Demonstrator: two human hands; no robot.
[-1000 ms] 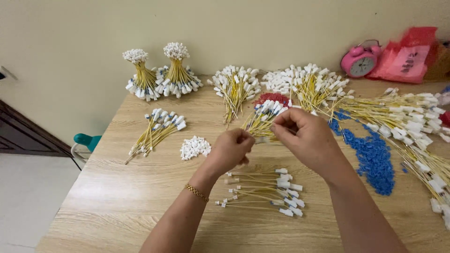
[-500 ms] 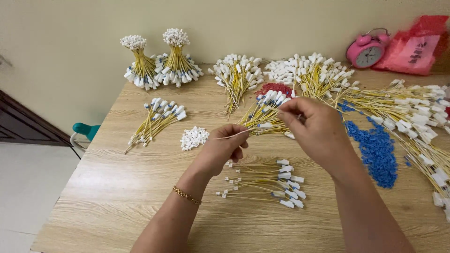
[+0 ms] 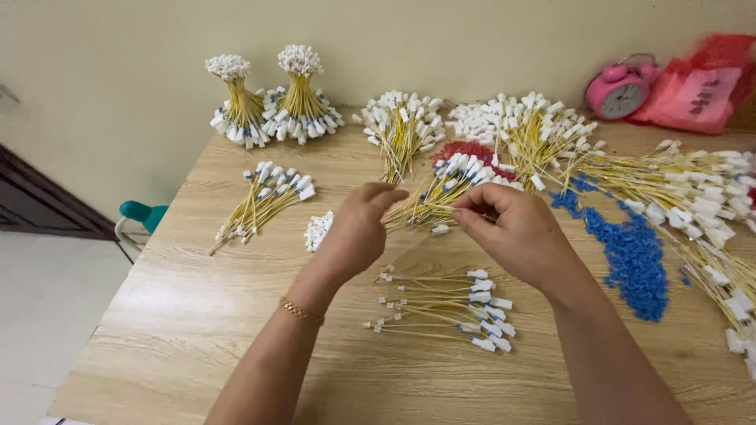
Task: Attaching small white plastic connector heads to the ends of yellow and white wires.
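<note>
Left hand [image 3: 358, 228] and right hand [image 3: 516, 232] hover mid-worktop, fingertips pinching the ends of one thin yellow wire [image 3: 429, 214], apparently stretched between them for handling. A finished-looking wire pile [image 3: 445, 307] lies just beneath, toward the near edge.

A thin yellow cable [image 3: 429, 214] with white plugs stretches level between both hands, above the table. 1 bundle [image 3: 445, 189] of the same cables lies at 12 o'clock, touching it.

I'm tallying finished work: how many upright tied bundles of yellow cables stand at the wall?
2: the left upright bundle stands at the table's far left corner, and the right upright bundle touches it on its right. The other bundles lie flat; none seems hidden.
</note>
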